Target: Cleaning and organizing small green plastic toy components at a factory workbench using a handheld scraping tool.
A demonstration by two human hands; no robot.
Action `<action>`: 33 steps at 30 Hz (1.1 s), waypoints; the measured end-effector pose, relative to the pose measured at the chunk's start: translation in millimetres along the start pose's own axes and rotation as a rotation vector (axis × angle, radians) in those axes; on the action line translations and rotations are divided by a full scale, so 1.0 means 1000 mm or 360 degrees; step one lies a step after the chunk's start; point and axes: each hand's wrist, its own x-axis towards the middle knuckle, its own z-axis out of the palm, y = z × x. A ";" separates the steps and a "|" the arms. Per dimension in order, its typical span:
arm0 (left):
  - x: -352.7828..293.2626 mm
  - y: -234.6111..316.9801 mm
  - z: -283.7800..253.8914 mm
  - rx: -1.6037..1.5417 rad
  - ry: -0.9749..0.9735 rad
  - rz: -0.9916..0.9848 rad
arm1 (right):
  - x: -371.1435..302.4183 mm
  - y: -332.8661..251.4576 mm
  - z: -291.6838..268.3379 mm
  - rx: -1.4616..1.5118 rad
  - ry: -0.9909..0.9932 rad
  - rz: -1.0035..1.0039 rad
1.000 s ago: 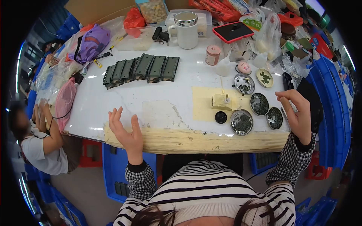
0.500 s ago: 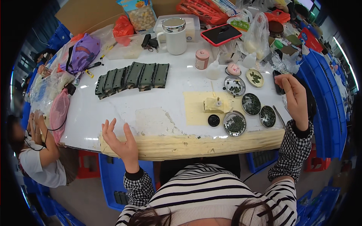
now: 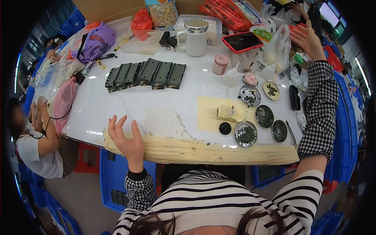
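My left hand (image 3: 128,141) hovers over the table's near edge with fingers spread and nothing in it. Stretched out at the far right, my right hand (image 3: 308,40) has its fingers extended near a clear plastic bag (image 3: 277,46), and I see nothing in it. A row of overlapping dark green rectangular pieces (image 3: 148,73) lies left of centre. Round dishes holding tiny dark green bits, among them a near dish (image 3: 246,134) and a far one (image 3: 264,116), sit to the right. Beside them a yellowish block (image 3: 230,113) rests on yellow paper (image 3: 203,123), close to a black round cap (image 3: 225,128).
A white lidded mug (image 3: 196,41), a red-edged phone (image 3: 242,42) and a pink tin (image 3: 220,64) stand at the back. Tweezers (image 3: 291,134) lie right of the dishes. Blue bins (image 3: 105,180) are below the table. Another person (image 3: 39,145) works at the left.
My right hand has moved away from me toward the far right, its arm now stretched out over the table's right side. My left hand remains open near the front edge. The view has shifted slightly.
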 end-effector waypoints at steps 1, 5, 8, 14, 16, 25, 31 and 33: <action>0.000 0.001 -0.001 0.0000 0.0009 -0.0004 | 0.009 -0.006 0.007 0.0035 -0.0085 0.0019; 0.001 0.003 0.000 0.0043 0.0035 0.0016 | 0.065 -0.011 0.036 0.0633 -0.0338 0.0082; 0.001 0.006 -0.001 0.0017 0.0051 -0.0012 | 0.100 -0.021 0.057 0.1021 -0.0293 0.0093; 0.001 0.004 0.001 -0.0001 0.0053 -0.0015 | 0.154 -0.006 0.076 0.0642 -0.0274 -0.0482; 0.000 0.005 -0.001 0.0020 0.0082 -0.0010 | 0.153 -0.003 0.093 0.0650 -0.0179 -0.0469; 0.000 0.007 -0.003 -0.0006 0.0143 0.0001 | 0.114 -0.003 0.075 0.0947 -0.0093 -0.0123; 0.008 0.017 0.001 -0.0756 0.0035 -0.0090 | -0.039 -0.020 0.118 0.0635 -0.0418 -0.0016; 0.018 0.036 0.000 -0.1182 -0.0142 -0.0169 | -0.077 0.000 0.132 0.0575 -0.0782 -0.0019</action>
